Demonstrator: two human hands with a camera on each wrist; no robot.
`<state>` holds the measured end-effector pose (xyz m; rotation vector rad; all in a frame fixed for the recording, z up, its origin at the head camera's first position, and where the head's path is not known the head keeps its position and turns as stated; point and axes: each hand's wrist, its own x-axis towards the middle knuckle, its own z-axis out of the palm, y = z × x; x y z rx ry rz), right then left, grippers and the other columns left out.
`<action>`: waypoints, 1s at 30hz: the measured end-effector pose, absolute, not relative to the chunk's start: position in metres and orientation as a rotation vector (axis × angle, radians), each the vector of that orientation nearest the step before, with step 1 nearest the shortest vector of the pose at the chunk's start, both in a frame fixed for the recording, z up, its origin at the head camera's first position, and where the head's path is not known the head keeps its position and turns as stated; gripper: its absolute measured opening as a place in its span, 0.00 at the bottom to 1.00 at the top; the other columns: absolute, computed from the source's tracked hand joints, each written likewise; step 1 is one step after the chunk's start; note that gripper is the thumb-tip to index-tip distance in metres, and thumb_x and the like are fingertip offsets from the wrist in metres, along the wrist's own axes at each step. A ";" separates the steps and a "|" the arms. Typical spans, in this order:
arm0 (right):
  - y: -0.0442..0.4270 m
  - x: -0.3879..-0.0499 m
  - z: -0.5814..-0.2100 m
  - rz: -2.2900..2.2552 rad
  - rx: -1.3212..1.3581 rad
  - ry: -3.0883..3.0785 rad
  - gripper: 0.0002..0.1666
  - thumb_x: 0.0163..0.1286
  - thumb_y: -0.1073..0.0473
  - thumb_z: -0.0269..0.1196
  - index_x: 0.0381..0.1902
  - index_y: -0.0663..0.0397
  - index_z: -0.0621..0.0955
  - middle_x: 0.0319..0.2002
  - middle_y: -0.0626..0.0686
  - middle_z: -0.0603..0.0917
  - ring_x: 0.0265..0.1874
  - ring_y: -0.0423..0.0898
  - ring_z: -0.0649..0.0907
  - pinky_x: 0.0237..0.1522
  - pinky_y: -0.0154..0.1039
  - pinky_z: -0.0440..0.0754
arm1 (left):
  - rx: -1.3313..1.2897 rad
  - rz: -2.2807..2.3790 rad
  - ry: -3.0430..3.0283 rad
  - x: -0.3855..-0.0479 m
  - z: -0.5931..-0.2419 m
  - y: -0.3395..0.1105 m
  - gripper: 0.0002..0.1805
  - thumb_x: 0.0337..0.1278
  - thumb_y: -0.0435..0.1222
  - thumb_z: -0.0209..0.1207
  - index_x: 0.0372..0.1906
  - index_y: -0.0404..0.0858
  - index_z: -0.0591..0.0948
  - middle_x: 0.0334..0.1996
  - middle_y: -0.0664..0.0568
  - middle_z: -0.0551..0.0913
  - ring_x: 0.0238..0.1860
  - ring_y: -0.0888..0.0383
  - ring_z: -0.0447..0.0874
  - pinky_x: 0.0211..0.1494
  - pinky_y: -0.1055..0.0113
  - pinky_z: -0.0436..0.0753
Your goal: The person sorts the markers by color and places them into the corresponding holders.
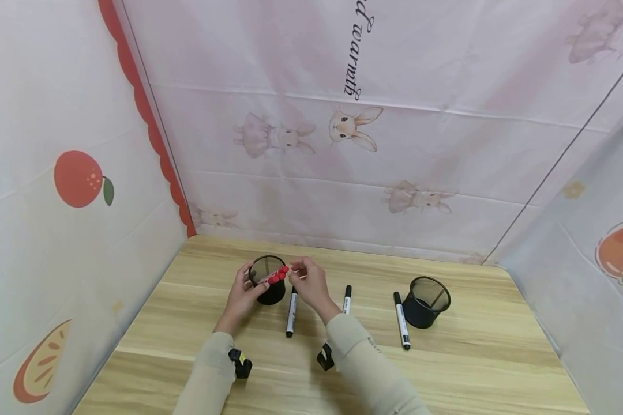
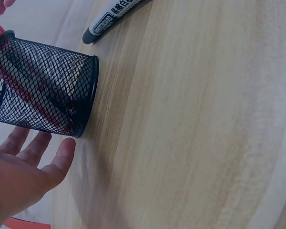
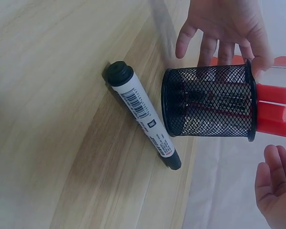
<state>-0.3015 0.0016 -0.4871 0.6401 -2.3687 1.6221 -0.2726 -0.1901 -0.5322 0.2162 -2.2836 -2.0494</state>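
Toward the left of the table, a black mesh pen cup point(image 1: 271, 295) holds three red-capped markers point(image 3: 272, 113), their caps above the rim. My left hand point(image 1: 241, 297) is around the cup's left side, thumb near the rim and the other fingers along the mesh. Beside the caps is my right hand point(image 1: 314, 285), loosely bent, a fingertip close to the cap ends; whether it touches them is unclear. Just right of the cup, a black-capped white marker point(image 3: 143, 114) lies on the wood. The markers' lower parts show through the mesh.
Farther right stands a second mesh pen cup point(image 1: 420, 314), with another black-and-white marker point(image 1: 402, 323) beside it. One more marker point(image 1: 347, 300) lies partly behind my right forearm. Printed cloth walls point(image 1: 311, 190) border the wooden table point(image 1: 467, 363).
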 end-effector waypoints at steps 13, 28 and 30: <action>0.003 -0.291 -0.481 1.676 0.557 -2.334 0.14 0.58 0.71 0.62 0.44 0.64 0.78 0.36 0.57 0.81 0.33 0.48 0.80 0.35 0.35 0.80 | 0.203 -2.010 -2.329 -0.274 -0.529 -0.192 0.41 0.52 0.38 0.64 0.69 0.49 0.57 0.63 0.36 0.62 0.60 0.39 0.63 0.54 0.47 0.70; 0.039 -0.271 -0.481 1.565 0.478 -2.506 0.21 0.59 0.65 0.64 0.51 0.58 0.76 0.45 0.53 0.79 0.42 0.51 0.79 0.42 0.49 0.76 | 0.253 -1.884 -2.262 -0.257 -0.530 -0.185 0.41 0.55 0.46 0.62 0.71 0.51 0.56 0.69 0.50 0.55 0.65 0.43 0.57 0.62 0.47 0.61; 0.046 -0.267 -0.479 1.544 0.473 -2.516 0.23 0.59 0.64 0.64 0.53 0.59 0.75 0.47 0.54 0.79 0.43 0.52 0.78 0.44 0.52 0.76 | 0.286 -1.842 -2.234 -0.253 -0.528 -0.185 0.38 0.55 0.44 0.62 0.70 0.48 0.60 0.68 0.49 0.59 0.64 0.44 0.60 0.60 0.46 0.63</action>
